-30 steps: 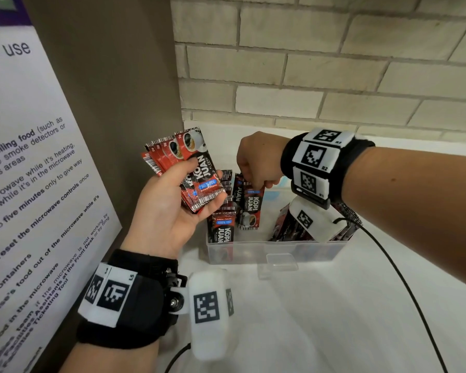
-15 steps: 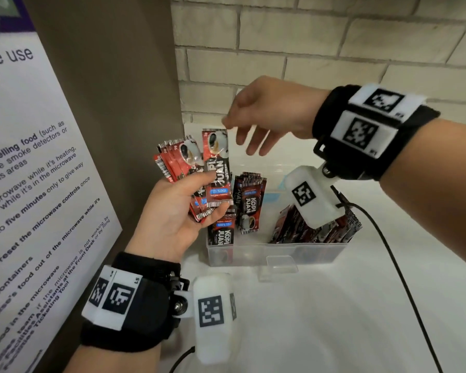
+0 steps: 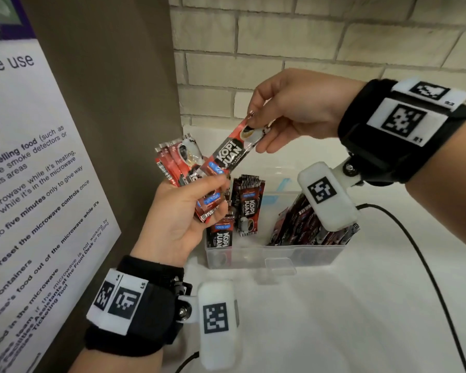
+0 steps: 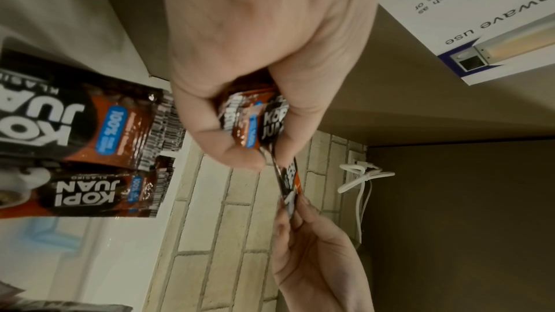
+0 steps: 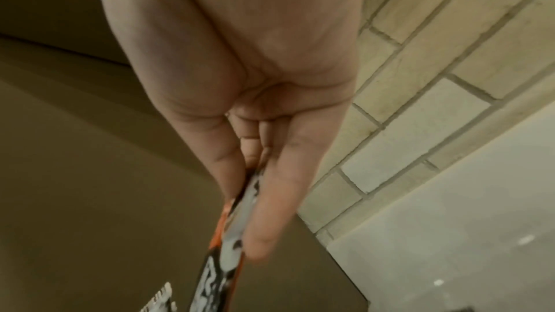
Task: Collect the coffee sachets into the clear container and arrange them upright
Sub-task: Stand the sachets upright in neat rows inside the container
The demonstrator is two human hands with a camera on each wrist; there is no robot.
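Note:
My left hand (image 3: pixel 189 205) grips a fanned bundle of red-and-black coffee sachets (image 3: pixel 178 162) above the left end of the clear container (image 3: pixel 275 254). My right hand (image 3: pixel 264 130) pinches the top end of one sachet (image 3: pixel 229 154) whose lower end is still in the bundle. In the left wrist view the bundle (image 4: pixel 255 122) sits under my curled fingers, and the pinched sachet (image 4: pixel 289 179) runs to my right hand (image 4: pixel 294 208). Several sachets (image 3: pixel 248 205) stand upright in the container's left part; more (image 3: pixel 307 227) lean at its right end.
The container stands on a white counter (image 3: pixel 361 305) against a pale brick wall (image 3: pixel 307 44). A brown cabinet side (image 3: pixel 113 103) with a microwave notice (image 3: pixel 33 184) is close on the left. A black cable (image 3: pixel 425 265) trails over the counter to the right.
My right hand left a sachet in the container, rose to the bundle and now pinches one sachet from it, drawing it up and to the right. My left hand lifted slightly.

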